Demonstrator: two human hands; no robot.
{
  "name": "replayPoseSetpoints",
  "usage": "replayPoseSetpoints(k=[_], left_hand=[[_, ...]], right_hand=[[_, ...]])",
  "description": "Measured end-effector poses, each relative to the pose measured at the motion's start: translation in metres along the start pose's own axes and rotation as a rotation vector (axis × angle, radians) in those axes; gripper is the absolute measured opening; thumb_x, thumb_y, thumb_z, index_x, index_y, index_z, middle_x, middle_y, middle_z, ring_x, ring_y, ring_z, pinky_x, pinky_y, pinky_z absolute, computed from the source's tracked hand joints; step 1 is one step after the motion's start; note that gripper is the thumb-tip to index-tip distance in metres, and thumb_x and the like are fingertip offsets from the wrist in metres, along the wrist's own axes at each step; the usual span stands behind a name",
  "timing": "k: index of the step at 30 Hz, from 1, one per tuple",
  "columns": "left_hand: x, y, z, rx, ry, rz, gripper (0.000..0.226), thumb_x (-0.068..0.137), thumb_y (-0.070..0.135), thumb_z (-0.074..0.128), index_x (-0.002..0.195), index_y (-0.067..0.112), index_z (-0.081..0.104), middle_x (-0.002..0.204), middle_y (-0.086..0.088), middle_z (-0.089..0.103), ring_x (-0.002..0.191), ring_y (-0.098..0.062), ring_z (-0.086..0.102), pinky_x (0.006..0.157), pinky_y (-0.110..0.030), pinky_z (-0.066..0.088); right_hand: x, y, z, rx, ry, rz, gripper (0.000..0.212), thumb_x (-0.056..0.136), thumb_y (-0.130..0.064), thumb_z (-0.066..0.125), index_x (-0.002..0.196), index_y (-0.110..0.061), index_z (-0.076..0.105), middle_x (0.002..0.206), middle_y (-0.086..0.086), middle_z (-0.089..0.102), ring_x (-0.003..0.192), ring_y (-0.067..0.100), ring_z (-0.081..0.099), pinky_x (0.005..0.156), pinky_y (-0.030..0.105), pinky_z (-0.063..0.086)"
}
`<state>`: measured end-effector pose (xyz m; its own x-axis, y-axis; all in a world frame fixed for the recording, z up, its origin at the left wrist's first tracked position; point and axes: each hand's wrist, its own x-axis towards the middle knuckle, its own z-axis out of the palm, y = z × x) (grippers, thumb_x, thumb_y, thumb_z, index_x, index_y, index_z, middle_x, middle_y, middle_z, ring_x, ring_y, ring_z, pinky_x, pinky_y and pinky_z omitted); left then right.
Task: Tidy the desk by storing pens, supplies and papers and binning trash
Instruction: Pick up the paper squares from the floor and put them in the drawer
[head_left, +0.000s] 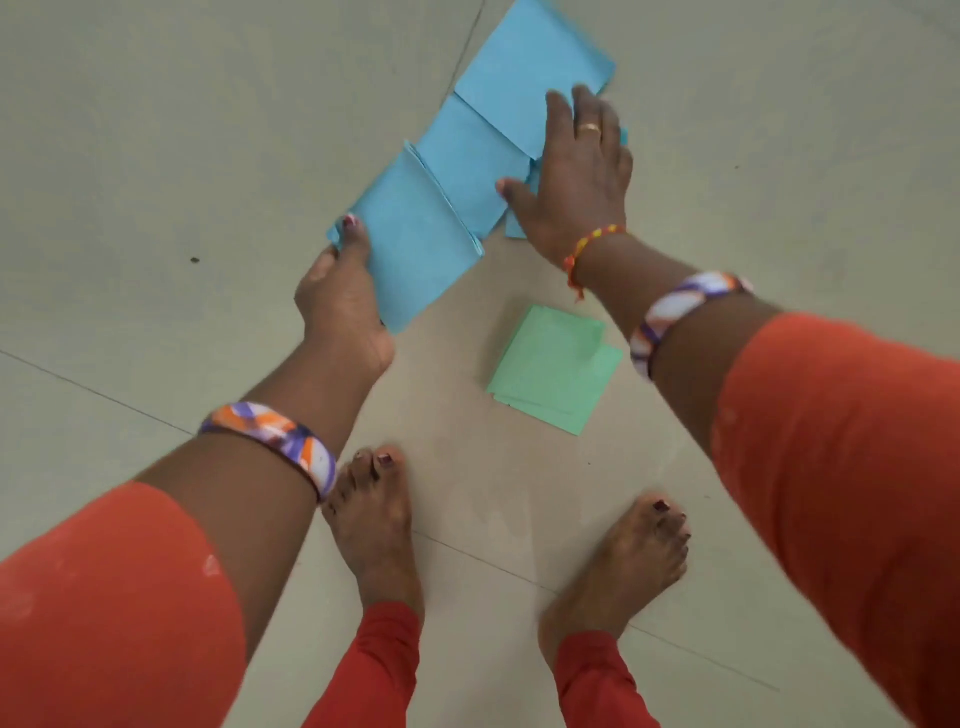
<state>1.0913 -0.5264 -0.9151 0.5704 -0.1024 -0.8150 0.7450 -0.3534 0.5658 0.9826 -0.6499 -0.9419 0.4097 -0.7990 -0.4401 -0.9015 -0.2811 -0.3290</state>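
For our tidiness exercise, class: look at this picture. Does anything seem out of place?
Yes. The blue papers and green papers lie on the floor, not a desk. The blue ones sprawl in a loose overlapping row; the left hand grips one end.

no readable text, labels or numbers

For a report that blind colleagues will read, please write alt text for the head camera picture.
A person bends over a tiled floor, the left hand gripping the near end of a row of blue papers while the right hand rests flat on them. A small pile of green papers lies apart, nearer the bare feet.
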Motion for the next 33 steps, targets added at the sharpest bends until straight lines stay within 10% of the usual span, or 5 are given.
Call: replayPoseSetpoints(k=[12, 17, 21, 26, 33], left_hand=[[-0.017, -0.007, -0.017, 0.044, -0.042, -0.012, 0.02, 0.099, 0.031, 0.039, 0.107, 0.018, 0.052, 0.096, -0.001, 0.064, 0.089, -0.02, 0.063, 0.073, -0.034, 0.056], [-0.033, -0.007, 0.004, -0.092, -0.099, -0.088, 0.032, 0.091, 0.04, 0.053, 0.106, 0.013, 0.062, 0.104, -0.007, 0.07, 0.097, -0.024, 0.067, 0.084, -0.035, 0.054], [-0.02, -0.01, -0.007, 0.049, 0.102, -0.063, 0.023, 0.092, 0.002, 0.048, 0.082, 0.021, 0.055, 0.085, 0.004, 0.061, 0.088, -0.023, 0.061, 0.082, -0.037, 0.051], [-0.013, -0.004, -0.023, 0.171, -0.243, -0.099, 0.033, 0.096, -0.001, 0.039, 0.123, 0.016, 0.05, 0.115, -0.002, 0.06, 0.103, -0.021, 0.06, 0.092, -0.041, 0.049], [-0.008, -0.002, -0.049, 0.262, -0.247, -0.174, 0.037, 0.095, -0.001, 0.042, 0.128, 0.014, 0.048, 0.114, -0.004, 0.061, 0.102, -0.023, 0.06, 0.086, -0.04, 0.049]], right_hand=[[-0.05, -0.035, 0.017, -0.201, 0.394, -0.246, 0.046, 0.073, 0.001, 0.039, 0.11, -0.009, 0.065, 0.104, 0.006, 0.071, 0.089, 0.018, 0.07, 0.094, 0.045, 0.047], [-0.097, -0.057, 0.022, -0.147, -0.213, -0.462, 0.046, 0.091, -0.014, 0.034, 0.135, -0.005, 0.04, 0.14, 0.016, 0.046, 0.129, 0.026, 0.045, 0.103, 0.04, 0.034], [-0.064, -0.04, 0.002, 0.436, -0.253, -0.08, 0.047, 0.094, -0.03, 0.044, 0.139, -0.016, 0.039, 0.135, 0.012, 0.052, 0.122, 0.029, 0.048, 0.1, 0.036, 0.037], [-0.011, 0.004, -0.002, 0.203, 0.097, 0.529, 0.089, 0.083, -0.035, 0.064, 0.146, -0.007, 0.009, 0.146, 0.013, 0.031, 0.131, 0.031, 0.034, 0.105, 0.039, 0.031], [-0.025, 0.014, 0.004, 1.013, 0.023, 0.548, 0.017, 0.079, -0.006, 0.069, 0.092, -0.009, 0.058, 0.091, 0.011, 0.064, 0.081, 0.025, 0.063, 0.074, 0.037, 0.055]])
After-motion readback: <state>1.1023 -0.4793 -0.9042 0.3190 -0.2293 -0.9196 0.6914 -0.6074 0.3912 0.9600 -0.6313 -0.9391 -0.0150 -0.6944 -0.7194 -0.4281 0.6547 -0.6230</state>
